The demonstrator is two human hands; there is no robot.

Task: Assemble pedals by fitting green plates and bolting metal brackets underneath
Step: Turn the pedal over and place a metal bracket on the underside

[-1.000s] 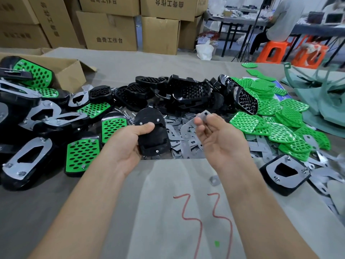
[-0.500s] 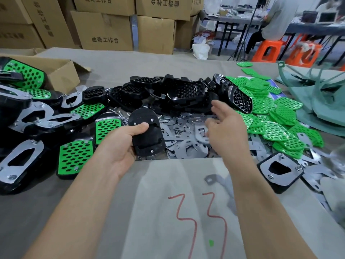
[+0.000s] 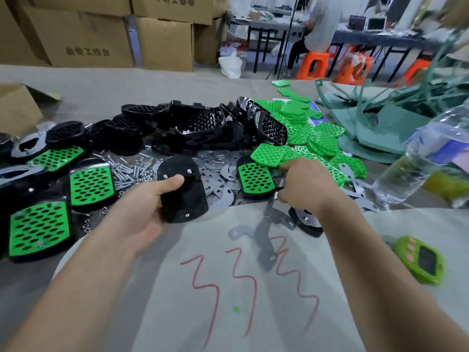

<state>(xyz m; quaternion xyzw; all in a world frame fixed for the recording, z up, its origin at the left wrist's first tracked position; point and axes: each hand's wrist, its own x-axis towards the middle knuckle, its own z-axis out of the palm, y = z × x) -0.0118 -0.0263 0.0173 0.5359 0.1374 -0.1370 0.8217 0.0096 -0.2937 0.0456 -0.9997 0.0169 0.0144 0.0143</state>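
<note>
My left hand (image 3: 142,214) grips a black pedal (image 3: 184,196) turned underside up, with three bolt ends sticking out of it. My right hand (image 3: 307,186) lies on the heap of metal brackets (image 3: 215,166), beside a pedal fitted with a green plate (image 3: 256,177). Its fingers curl on a grey bracket piece (image 3: 279,180) that is mostly hidden by the hand. Loose green plates (image 3: 312,138) are heaped behind it. Another bracket (image 3: 266,235) lies on the cloth just below that hand. Empty black pedals (image 3: 193,125) are piled at the back.
Bolts and nuts (image 3: 129,171) are scattered left of the held pedal. Assembled pedals (image 3: 38,229) crowd the left side. A water bottle (image 3: 411,174) and a green timer (image 3: 421,260) are on the right. Cardboard boxes (image 3: 83,39) stand behind, and a person (image 3: 317,29) sits far back.
My right hand let go of the bracket it held up, reached forward and came down curled on the bracket heap. The dropped bracket now lies on the cloth. My left hand kept the pedal.
</note>
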